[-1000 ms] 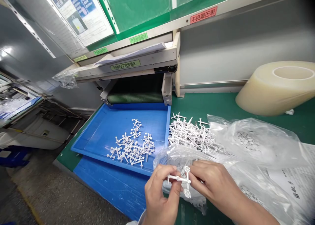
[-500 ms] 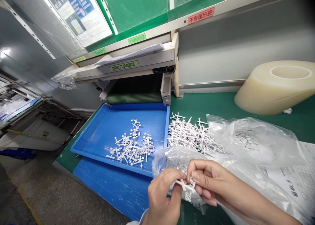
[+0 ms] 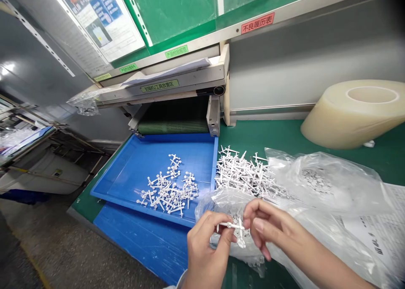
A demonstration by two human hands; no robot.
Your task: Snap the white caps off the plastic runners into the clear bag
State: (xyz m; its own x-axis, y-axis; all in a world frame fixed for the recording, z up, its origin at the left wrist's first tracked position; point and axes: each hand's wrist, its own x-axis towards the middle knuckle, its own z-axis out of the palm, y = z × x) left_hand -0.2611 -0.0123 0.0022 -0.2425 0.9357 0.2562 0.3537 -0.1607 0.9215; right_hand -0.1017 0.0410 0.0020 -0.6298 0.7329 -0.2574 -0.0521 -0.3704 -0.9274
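My left hand point(image 3: 209, 242) pinches a small white cross-shaped plastic piece point(image 3: 232, 225) between thumb and fingers. Rounded knobs show at the lower end of that piece. Close to its right side, my right hand point(image 3: 268, 225) has its thumb and fingers apart, with nothing visible between them. Below and behind both hands lies an open clear plastic bag point(image 3: 218, 198) containing small white parts. A pile of white stick-like plastic pieces point(image 3: 243, 171) rests just beyond the bag. In the blue tray point(image 3: 126, 171) to the left lie several similar assembled white pieces point(image 3: 171, 192).
A second clear bag point(image 3: 344, 175) with small parts lies on the right, over printed paper point(image 3: 389, 225). Behind it stands a big roll of clear film point(image 3: 332, 116). The end of a conveyor belt point(image 3: 177, 116) meets the tray's far edge, under a shelf point(image 3: 190, 76).
My right hand has loosened and its fingers have drawn off the white piece. My left hand still holds the piece, now turned to lie more level.
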